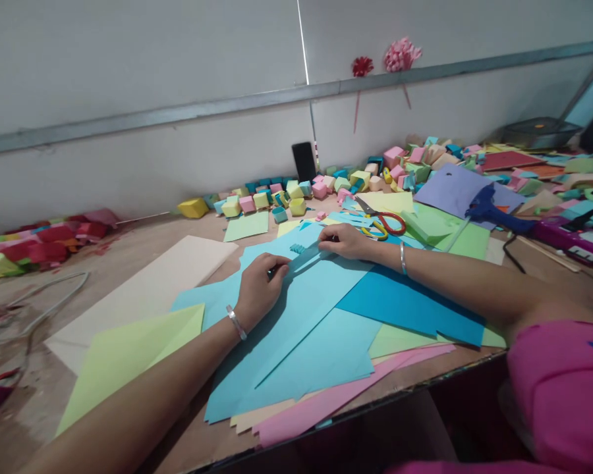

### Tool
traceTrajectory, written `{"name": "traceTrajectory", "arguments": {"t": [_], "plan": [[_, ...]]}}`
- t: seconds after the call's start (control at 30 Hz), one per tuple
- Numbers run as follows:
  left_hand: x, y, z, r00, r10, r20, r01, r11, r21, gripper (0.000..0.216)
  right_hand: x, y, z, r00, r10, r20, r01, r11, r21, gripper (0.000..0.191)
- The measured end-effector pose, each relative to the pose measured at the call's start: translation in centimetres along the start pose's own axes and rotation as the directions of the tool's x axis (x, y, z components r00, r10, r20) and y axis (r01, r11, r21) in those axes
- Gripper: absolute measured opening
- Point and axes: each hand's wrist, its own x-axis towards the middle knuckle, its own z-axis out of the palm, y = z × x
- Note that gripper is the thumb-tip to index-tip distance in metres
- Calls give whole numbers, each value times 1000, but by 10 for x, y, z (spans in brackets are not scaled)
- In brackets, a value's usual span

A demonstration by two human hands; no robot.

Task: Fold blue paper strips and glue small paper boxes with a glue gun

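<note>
A light blue paper sheet (301, 309) lies on top of a spread of coloured sheets on the wooden table (143, 263). My left hand (259, 289) presses down on this sheet, fingers curled at a fold line. My right hand (343, 242) pinches the far end of the same folded strip (309, 257). A small pleated blue paper piece (298, 248) sits between the two hands. A darker blue sheet (405, 303) lies under my right forearm. Both wrists wear a silver bangle.
Red-and-yellow-handled scissors (385, 222) lie just beyond my right hand. Many small folded paper cubes (296, 191) line the wall. A black phone (304, 161) leans against the wall. A blue glue gun (491, 212) and paper scraps crowd the right; red paper shapes (44, 240) sit at left.
</note>
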Motion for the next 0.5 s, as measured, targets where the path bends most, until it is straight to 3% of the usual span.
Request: {"name": "traceTrajectory", "arguments": {"t": [0.5], "plan": [[1, 0, 0, 999, -45, 11, 45, 999, 0, 22, 0, 0, 1, 992, -122, -44, 117, 988, -96, 11]]}}
